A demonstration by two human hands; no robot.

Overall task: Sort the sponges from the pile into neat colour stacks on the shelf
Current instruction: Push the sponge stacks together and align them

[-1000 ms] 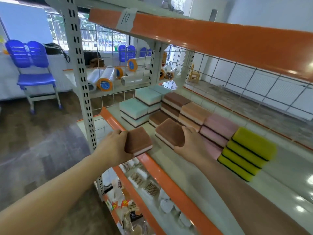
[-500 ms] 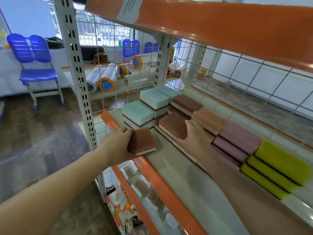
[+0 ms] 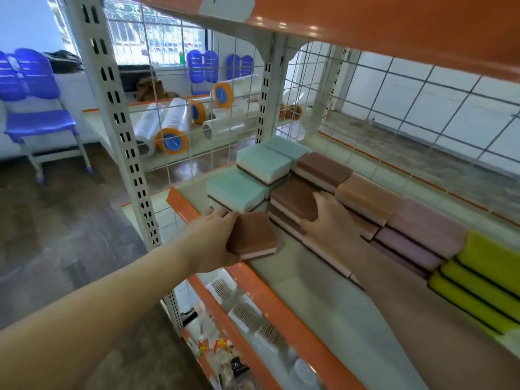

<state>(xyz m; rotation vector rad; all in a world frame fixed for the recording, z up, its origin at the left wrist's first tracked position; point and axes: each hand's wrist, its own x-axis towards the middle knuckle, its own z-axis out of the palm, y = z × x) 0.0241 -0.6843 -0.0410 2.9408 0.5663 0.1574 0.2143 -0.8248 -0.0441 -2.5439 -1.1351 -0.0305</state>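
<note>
My left hand [image 3: 209, 239] grips a brown sponge [image 3: 253, 235] with a white underside, just above the shelf's orange front rim [image 3: 270, 294]. My right hand [image 3: 327, 220] grips another brown sponge [image 3: 292, 199] that lies on top of a brown stack on the shelf. Behind stand teal stacks [image 3: 239, 187], a further brown stack [image 3: 323, 167], then orange [image 3: 365, 197], pink [image 3: 422, 229] and yellow [image 3: 484, 274] stacks running to the right.
A perforated white upright [image 3: 123, 136] stands left of the shelf, and an orange shelf edge [image 3: 365, 18] hangs overhead. Wire mesh backs the shelf, with film rolls [image 3: 171, 128] behind it. Packaged goods [image 3: 242, 319] fill the shelf below. A blue chair [image 3: 31, 102] is far left.
My right hand carried its brown sponge back and set it on the brown stack. My left hand moved its sponge slightly forward over the rim. The view has moved closer.
</note>
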